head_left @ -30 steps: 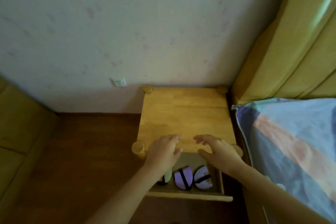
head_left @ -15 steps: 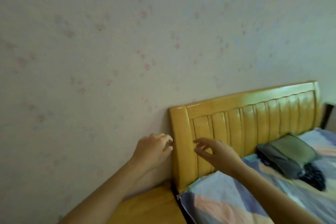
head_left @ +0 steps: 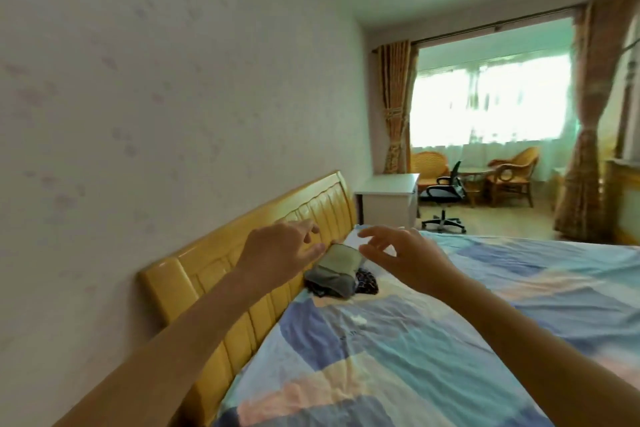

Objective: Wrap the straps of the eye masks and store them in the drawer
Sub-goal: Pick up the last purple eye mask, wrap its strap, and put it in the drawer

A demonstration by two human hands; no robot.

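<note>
Eye masks and drawer have left view since a second ago; both bare hands, left (head_left: 277, 253) and right (head_left: 403, 258), hover open-fingered above the yellow wooden headboard (head_left: 214, 270), holding nothing; no writing readable.

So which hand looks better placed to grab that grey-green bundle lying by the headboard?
Probably the left hand: its open fingers sit right beside the grey-green bundle at the headboard. The right hand, also empty, hovers slightly farther off.

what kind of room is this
A bedroom, most likely in a home: a bed with a patchwork sheet, a wooden headboard against the wall, and curtains at a bright window.
</note>
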